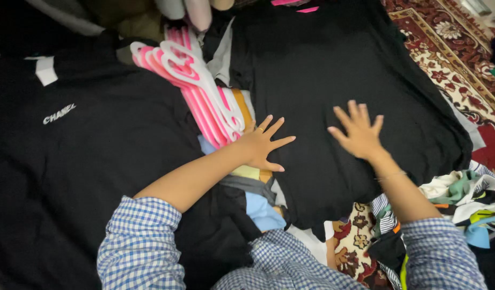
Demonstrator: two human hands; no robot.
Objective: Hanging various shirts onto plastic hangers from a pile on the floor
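Two hands are seen from a head-worn camera looking down, both spread flat with fingers splayed on a black T-shirt laid out over a heap of clothes. Nothing is gripped by either hand; the palms are pressed down on the cloth.

The left hand is set at the shirt's left edge, with its heel just beside a stack of pink and white plastic hangers. The right hand is placed nearer the middle of the shirt, a little farther up. Blue-and-white checked sleeves are pushed up on both arms.

The black T-shirt is spread away from the person, its long axis running from the hem near the body up toward the top of the view. Most of the garment lies beyond and to the right of the hands, so the right hand is the nearer one to its centre, while the left hand is nearer its side edge.

A second black garment with small white lettering on its chest is lain to the left. A red patterned carpet is visible at the right, and a jumble of coloured clothes is piled at the lower right.
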